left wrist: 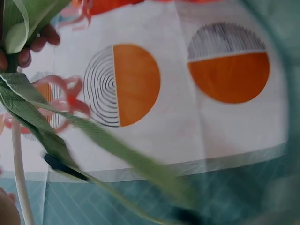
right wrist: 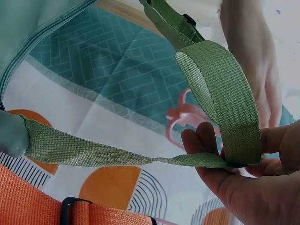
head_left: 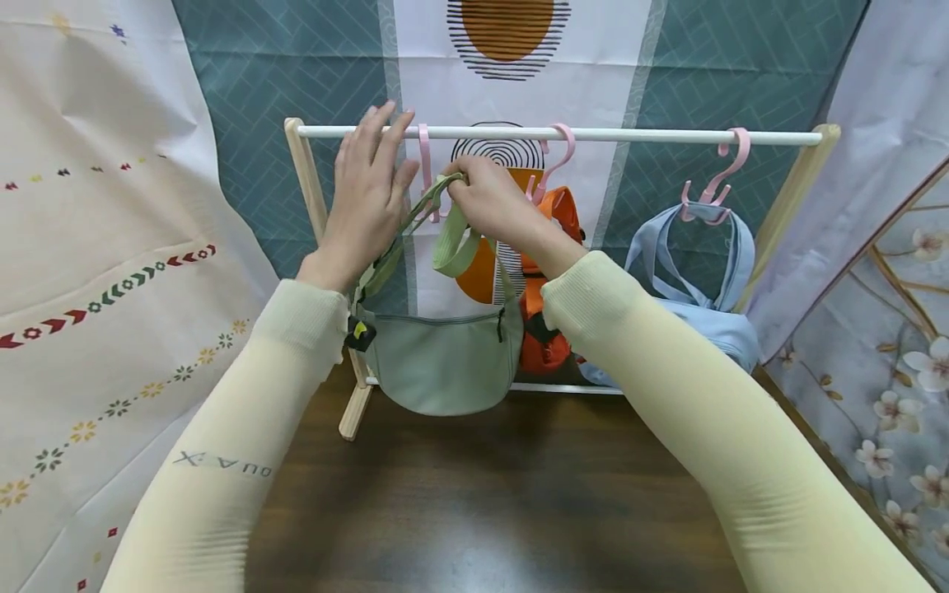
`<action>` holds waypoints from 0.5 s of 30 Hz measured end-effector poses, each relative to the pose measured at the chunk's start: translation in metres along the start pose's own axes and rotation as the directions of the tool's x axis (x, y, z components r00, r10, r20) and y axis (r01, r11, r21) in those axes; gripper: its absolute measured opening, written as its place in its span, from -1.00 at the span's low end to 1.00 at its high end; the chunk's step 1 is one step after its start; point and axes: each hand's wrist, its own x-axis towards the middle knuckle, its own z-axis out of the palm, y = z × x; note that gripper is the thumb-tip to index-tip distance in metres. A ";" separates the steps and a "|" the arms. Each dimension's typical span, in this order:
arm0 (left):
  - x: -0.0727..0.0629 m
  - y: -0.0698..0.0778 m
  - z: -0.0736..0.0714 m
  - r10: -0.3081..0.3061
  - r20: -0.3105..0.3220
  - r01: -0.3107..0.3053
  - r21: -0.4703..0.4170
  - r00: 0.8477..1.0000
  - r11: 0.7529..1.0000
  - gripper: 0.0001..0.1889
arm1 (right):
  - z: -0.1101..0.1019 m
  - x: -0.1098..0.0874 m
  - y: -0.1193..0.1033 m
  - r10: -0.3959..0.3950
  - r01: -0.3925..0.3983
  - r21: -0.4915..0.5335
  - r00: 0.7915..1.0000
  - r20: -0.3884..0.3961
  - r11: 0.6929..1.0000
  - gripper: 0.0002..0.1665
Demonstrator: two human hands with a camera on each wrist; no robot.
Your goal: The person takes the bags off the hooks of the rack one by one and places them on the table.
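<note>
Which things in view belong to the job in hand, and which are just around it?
Likely in the job:
right hand, gripping the green strap
green bag
left hand, near the white rail
leftmost pink hanger

Just around:
orange bag
blue bag
its pink hanger
dark tabletop
flowered cloth

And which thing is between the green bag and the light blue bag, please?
In the head view, the orange bag hangs between the green bag and the light blue bag, partly hidden behind the right sleeve.

Pale yellow sleeves point(head_left: 667, 395) have ribbed cuffs point(head_left: 593, 296), the left sleeve point(head_left: 252, 403) grey letters point(head_left: 222, 464)
</note>
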 end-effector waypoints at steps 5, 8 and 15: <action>-0.073 -0.015 0.001 -0.060 0.109 0.082 -0.217 0.992 0.973 -0.25 | -0.001 -0.006 -0.001 0.008 -0.008 0.016 1.000 -0.001 1.000 -0.56; -0.112 -0.027 0.002 -0.169 0.311 0.258 -0.270 0.935 0.928 -0.16 | -0.003 -0.010 0.000 0.021 -0.022 0.039 1.000 0.011 0.999 -0.54; -0.144 -0.049 0.010 -0.217 0.477 0.380 -0.278 0.852 0.882 -0.25 | -0.006 -0.015 0.007 0.043 -0.043 0.031 0.999 0.019 0.999 -0.53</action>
